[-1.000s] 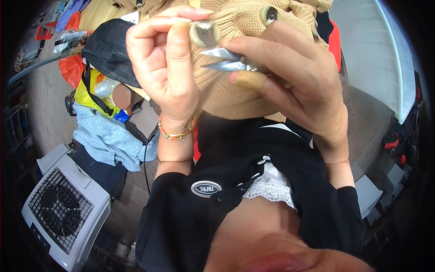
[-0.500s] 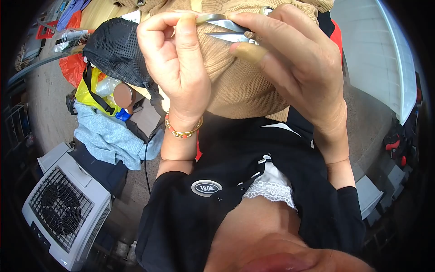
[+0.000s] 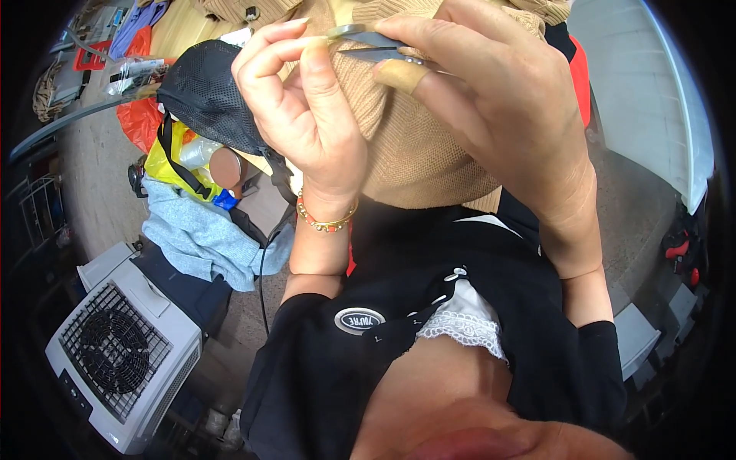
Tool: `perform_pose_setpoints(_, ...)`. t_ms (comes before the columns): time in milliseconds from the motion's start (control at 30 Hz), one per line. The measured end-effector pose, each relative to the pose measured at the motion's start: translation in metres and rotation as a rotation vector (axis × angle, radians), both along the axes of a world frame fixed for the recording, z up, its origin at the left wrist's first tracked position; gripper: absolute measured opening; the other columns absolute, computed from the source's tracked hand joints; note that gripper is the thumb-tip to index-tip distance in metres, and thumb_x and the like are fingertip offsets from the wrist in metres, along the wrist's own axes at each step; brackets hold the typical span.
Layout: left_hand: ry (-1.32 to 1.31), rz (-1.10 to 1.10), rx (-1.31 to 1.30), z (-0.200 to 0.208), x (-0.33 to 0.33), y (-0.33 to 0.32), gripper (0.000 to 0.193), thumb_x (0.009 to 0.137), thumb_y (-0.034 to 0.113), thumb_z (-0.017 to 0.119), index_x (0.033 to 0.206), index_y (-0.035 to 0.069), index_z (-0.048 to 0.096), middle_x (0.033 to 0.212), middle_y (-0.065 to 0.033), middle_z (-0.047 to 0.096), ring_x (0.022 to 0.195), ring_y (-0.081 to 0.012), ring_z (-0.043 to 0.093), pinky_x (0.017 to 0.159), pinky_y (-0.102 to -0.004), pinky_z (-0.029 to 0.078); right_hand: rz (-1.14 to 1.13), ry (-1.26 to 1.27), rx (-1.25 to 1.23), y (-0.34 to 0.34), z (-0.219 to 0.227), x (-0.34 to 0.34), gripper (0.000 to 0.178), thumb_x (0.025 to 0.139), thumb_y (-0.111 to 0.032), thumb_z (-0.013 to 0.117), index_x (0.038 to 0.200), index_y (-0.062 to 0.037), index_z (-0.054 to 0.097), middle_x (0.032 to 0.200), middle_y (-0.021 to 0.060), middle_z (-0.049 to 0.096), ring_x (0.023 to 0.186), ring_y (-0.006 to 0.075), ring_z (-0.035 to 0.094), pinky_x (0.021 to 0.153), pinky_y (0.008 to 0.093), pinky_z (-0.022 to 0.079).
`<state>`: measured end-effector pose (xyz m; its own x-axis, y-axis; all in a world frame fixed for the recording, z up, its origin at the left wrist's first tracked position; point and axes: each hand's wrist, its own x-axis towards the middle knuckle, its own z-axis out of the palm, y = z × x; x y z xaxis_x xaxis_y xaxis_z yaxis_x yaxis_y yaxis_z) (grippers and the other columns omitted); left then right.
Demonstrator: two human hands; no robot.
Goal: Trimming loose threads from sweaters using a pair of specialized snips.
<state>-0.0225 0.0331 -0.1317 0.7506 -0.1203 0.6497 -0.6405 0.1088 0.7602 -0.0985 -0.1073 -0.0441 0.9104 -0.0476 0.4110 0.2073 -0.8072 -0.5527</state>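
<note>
Thread snips (image 3: 376, 47) with short metal blades are gripped in my right hand (image 3: 498, 92). Yellowish tape wraps the thumb of that hand. My left hand (image 3: 310, 115) faces it, thumb and index finger closed at a small rounded olive-grey piece (image 3: 345, 31), which lies against the upper blade. It looks like a button seen edge-on, but I cannot be sure. Both hands are raised over a tan knitted garment (image 3: 429, 161) that spreads across my lap and the table.
A wooden table (image 3: 188, 23) lies beyond, left of a black mesh bag (image 3: 207, 84). At my left are a yellow bag (image 3: 170, 165), a brown-lidded jar (image 3: 227, 169), a light-blue knit (image 3: 203, 238) and an air cooler (image 3: 126, 360). A white panel (image 3: 644, 84) stands at right.
The snips' blades have come closer together, their tips still near my left fingertips. My whole view has shifted slightly, so surroundings appear farther right and lower.
</note>
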Motion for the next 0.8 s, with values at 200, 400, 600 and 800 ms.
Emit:
perform_pose_setpoints(200,-0.118,0.095,0.031,-0.001,0.001,-0.003,0.01,0.099,0.006,0.054,0.105,0.0,0.048,0.115,-0.0149,0.052,0.105,-0.0197,0.054,0.096,-0.032,0.042,-0.004,0.007,0.076,0.005,0.009,0.003,0.023,0.073,-0.012,0.072,0.092,-0.0051,0.062,0.071,0.0075,0.049,0.065,0.0242,0.057,0.056,0.0329,0.047)
perform_pose_setpoints(400,-0.216,0.154,0.146,-0.001,-0.004,-0.003,0.013,0.099,0.009,0.055,0.105,0.001,0.048,0.114,-0.014,0.049,0.102,-0.0185,0.055,0.091,-0.0294,0.046,0.015,-0.106,0.02,0.0,0.007,0.002,0.022,0.067,-0.014,0.072,0.079,-0.0063,0.055,0.07,0.0075,0.047,0.064,0.0249,0.057,0.055,0.0338,0.047)
perform_pose_setpoints(600,-0.241,0.155,0.153,-0.002,-0.009,-0.001,0.013,0.099,0.01,0.055,0.105,0.0,0.048,0.114,-0.0138,0.05,0.1,-0.0183,0.056,0.091,-0.0291,0.046,0.023,-0.171,-0.094,-0.009,-0.015,-0.007,0.02,0.069,-0.013,0.071,0.082,-0.0059,0.056,0.072,0.0076,0.05,0.065,0.0242,0.057,0.056,0.0328,0.047)
perform_pose_setpoints(800,0.01,0.049,-0.012,0.001,-0.006,0.008,0.011,0.098,0.008,0.054,0.105,0.0,0.05,0.122,-0.0193,0.055,0.108,-0.0205,0.056,0.095,-0.033,0.046,0.074,-0.157,0.079,-0.026,-0.009,-0.011,0.027,0.079,-0.011,0.074,0.103,-0.0013,0.064,0.083,0.0102,0.063,0.072,0.0214,0.063,0.061,0.0279,0.049)
